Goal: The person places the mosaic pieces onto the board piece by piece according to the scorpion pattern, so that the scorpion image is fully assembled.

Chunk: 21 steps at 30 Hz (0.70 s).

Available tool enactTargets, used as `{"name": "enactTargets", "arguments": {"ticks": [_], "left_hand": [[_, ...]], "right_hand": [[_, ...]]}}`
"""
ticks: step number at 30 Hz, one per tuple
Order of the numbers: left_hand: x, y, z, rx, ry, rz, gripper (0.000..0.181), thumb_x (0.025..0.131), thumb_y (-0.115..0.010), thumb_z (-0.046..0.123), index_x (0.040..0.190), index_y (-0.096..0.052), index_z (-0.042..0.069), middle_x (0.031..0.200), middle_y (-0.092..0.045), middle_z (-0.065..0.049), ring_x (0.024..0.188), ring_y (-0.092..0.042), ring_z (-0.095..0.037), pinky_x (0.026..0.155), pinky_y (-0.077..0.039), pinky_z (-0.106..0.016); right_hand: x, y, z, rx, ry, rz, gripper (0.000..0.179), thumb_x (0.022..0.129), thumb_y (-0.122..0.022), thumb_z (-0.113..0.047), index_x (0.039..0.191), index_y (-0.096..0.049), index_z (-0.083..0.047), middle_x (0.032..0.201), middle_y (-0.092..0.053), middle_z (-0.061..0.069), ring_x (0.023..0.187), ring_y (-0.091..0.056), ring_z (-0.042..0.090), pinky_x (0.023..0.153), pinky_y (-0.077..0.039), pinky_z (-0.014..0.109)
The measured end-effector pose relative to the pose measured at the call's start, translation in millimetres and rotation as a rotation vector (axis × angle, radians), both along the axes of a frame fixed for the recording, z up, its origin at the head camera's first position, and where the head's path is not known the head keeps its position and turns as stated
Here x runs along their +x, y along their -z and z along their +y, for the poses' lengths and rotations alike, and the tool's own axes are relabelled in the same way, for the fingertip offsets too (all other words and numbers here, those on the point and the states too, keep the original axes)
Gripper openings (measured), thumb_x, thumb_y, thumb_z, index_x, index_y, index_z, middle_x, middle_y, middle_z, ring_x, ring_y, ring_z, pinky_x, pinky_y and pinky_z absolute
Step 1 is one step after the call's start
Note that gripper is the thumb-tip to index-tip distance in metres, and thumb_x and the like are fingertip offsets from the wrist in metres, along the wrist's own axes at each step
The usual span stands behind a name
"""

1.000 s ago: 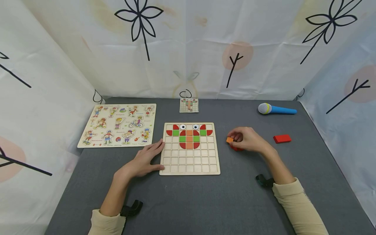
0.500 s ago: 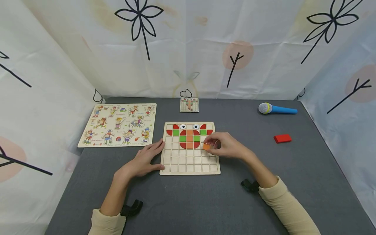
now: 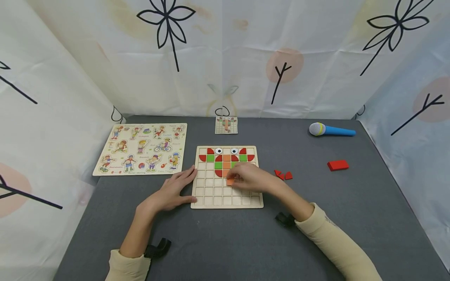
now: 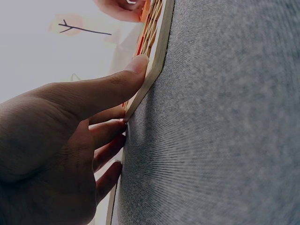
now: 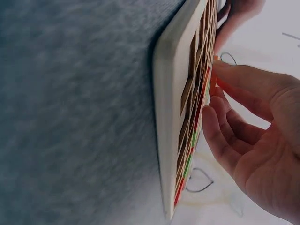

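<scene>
A wooden grid board [image 3: 209, 201] lies on the grey table, its upper cells filled with red, green and orange pieces and two eye pieces in an owl-like pattern. My right hand [image 3: 249, 177] pinches an orange square block [image 3: 230, 182] between thumb and fingers, just below the orange column. In the right wrist view, that block [image 5: 213, 85] shows at the fingertips over the grid. My left hand [image 3: 174, 192] rests against the board's left edge with fingers spread. The left wrist view has its thumb [image 4: 115, 89] on the board's rim near a corner.
Several small red pieces [image 3: 288, 175] lie right of the board. Farther right are a red rectangular block [image 3: 338, 165] and a blue toy microphone [image 3: 339, 131]. A pattern card [image 3: 226, 125] stands at the back; a picture puzzle board [image 3: 140, 150] lies at the left.
My right hand has carried the orange block leftward from beside the red pieces to the board's middle, uncovering those pieces. My left hand has stayed in place.
</scene>
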<state>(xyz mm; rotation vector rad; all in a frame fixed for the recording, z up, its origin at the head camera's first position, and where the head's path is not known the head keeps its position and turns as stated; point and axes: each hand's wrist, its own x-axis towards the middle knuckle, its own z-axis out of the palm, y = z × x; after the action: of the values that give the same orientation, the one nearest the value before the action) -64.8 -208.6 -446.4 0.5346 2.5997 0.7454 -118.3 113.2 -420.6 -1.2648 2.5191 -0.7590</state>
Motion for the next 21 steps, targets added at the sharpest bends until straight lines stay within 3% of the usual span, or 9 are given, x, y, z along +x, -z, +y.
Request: {"name": "enactTargets", "arguments": {"ticks": [6, 12, 21], "left_hand": [[-0.6, 0.6, 0.2, -0.006, 0.0, 0.001, 0.097, 0.098, -0.081, 0.039, 0.173, -0.027, 0.01, 0.183, -0.02, -0.014, 0.165, -0.026, -0.047, 0.123, -0.026, -0.076], [-0.8, 0.0, 0.4, -0.01, 0.002, -0.004, 0.097, 0.098, -0.082, 0.039, 0.173, -0.027, 0.011, 0.184, -0.02, -0.013, 0.165, -0.026, -0.046, 0.123, -0.026, -0.076], [0.0, -1.0, 0.4, -0.012, 0.006, 0.006, 0.097, 0.098, -0.082, 0.038, 0.172, -0.028, 0.009, 0.183, -0.02, -0.015, 0.164, -0.026, -0.047, 0.123, -0.027, -0.076]], "right_hand": [[2.8, -1.2, -13, 0.04, 0.002, 0.044, 0.015, 0.097, -0.08, -0.009, 0.111, -0.081, -0.003, 0.103, -0.077, 0.009, 0.088, -0.064, 0.015, 0.082, -0.056, 0.026], [5.9, -3.5, -16, 0.063, 0.019, 0.023, 0.019, 0.096, -0.081, -0.008, 0.114, -0.081, -0.003, 0.108, -0.076, 0.01, 0.091, -0.064, 0.016, 0.084, -0.056, 0.026], [3.5, -2.1, -3, -0.013, 0.027, -0.001, 0.019, 0.095, -0.078, -0.005, 0.114, -0.081, -0.003, 0.105, -0.078, 0.009, 0.089, -0.067, 0.019, 0.082, -0.056, 0.027]]}}
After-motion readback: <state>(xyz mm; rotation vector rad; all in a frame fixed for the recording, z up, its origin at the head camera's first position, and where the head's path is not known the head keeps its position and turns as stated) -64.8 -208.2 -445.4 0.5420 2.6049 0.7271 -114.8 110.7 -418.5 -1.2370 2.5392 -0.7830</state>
